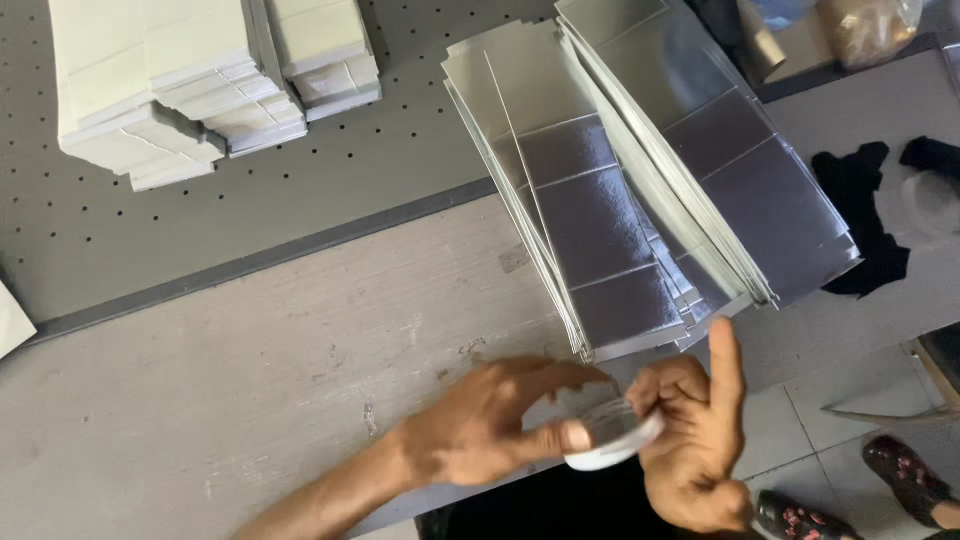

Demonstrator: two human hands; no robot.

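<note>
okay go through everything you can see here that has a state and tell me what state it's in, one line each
Left hand: pinching the white roll of tape with thumb and fingers.
Right hand: gripping the roll's other side, index finger raised.
White roll of tape: held between both hands, off the table edge.
Silver glossy flat sheets: stacked, fanned out, lying on the table.
White flat cardboard pieces: piled in stacks on the grey perforated board.
Black cloth: crumpled, lying flat.
</note>
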